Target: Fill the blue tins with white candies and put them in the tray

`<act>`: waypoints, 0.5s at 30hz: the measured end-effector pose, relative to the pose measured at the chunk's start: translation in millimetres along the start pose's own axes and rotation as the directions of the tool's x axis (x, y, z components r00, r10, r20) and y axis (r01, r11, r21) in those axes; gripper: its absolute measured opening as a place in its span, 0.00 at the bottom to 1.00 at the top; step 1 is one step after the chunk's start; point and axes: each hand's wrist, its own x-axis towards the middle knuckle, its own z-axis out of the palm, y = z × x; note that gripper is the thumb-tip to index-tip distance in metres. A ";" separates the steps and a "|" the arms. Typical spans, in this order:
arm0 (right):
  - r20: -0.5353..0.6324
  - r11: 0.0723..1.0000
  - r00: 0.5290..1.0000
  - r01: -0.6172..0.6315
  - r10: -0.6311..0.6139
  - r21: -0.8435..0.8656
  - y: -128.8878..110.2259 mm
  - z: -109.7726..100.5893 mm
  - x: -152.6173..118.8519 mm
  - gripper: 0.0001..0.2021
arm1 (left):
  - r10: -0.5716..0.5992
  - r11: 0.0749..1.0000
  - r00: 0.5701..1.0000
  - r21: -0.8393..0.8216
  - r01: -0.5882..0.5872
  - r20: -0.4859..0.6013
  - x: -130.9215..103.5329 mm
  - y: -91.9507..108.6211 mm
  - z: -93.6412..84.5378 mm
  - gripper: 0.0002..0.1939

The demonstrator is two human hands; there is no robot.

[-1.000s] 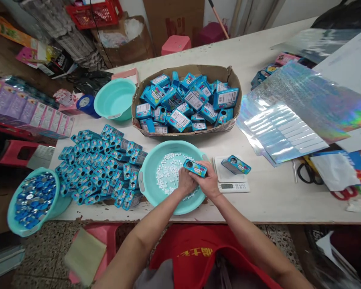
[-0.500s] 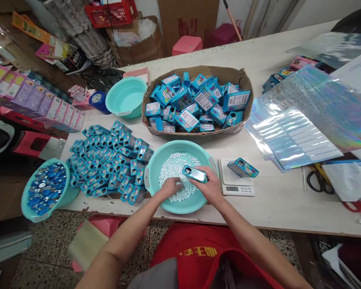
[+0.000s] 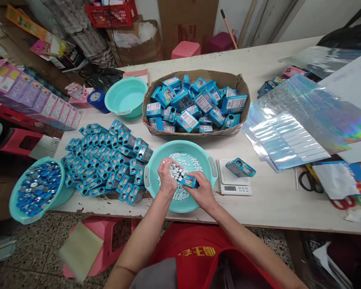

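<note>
My left hand (image 3: 168,176) is cupped palm-up around a heap of small white candies (image 3: 177,171) above a turquoise basin (image 3: 159,154). More white candies lie scattered on the basin's floor. Between the thumb and fingers of my right hand (image 3: 203,190) is a small blue tin (image 3: 190,181), tilted so that its top end points at the candies in my left palm. The tin's opening is mostly hidden by the candies. Just right of the basin, another blue tin (image 3: 240,167) rests on a white digital scale (image 3: 234,189).
Many open-holed blue tins (image 3: 99,156) stand packed together on the left. A cardboard box (image 3: 195,132) of blue tins sits behind the basin. A bucket (image 3: 66,192) of blue and silver caps is at far left; shiny sheets (image 3: 291,140) and scissors (image 3: 308,180) lie right.
My left hand has risen from the basin floor with a heap of candies and turned palm-up. My right hand has tilted the tin towards it and moved slightly down.
</note>
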 end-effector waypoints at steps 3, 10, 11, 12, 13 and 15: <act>-0.013 0.999 0.999 -0.030 0.030 -0.030 -3.2 -2.7 0.6 0.15 | -0.034 0.999 0.999 0.002 0.034 0.012 0.0 0.8 0.4 0.14; -0.048 0.998 0.997 -0.057 0.056 -0.018 -4.9 -6.3 2.3 0.14 | -0.058 0.998 0.998 -0.002 0.058 0.013 0.2 0.9 8.6 0.17; -0.053 0.998 0.997 -0.059 0.058 -0.013 -6.1 -7.1 2.6 0.14 | -0.057 0.998 0.998 0.002 0.057 0.004 0.0 1.1 10.7 0.18; -0.054 0.998 0.997 -0.060 0.060 -0.009 -7.3 -8.0 2.9 0.14 | -0.054 0.998 0.999 0.009 0.054 -0.001 -0.4 1.3 12.7 0.18; -0.054 0.998 0.997 -0.060 0.060 -0.007 -8.6 -9.0 3.2 0.14 | -0.051 0.999 0.999 0.020 0.051 0.001 -1.1 1.3 14.5 0.19; -0.061 0.998 0.997 -0.056 0.055 -0.011 -10.6 -10.9 3.8 0.14 | -0.032 0.998 0.999 0.050 0.032 0.011 -3.4 0.6 17.3 0.19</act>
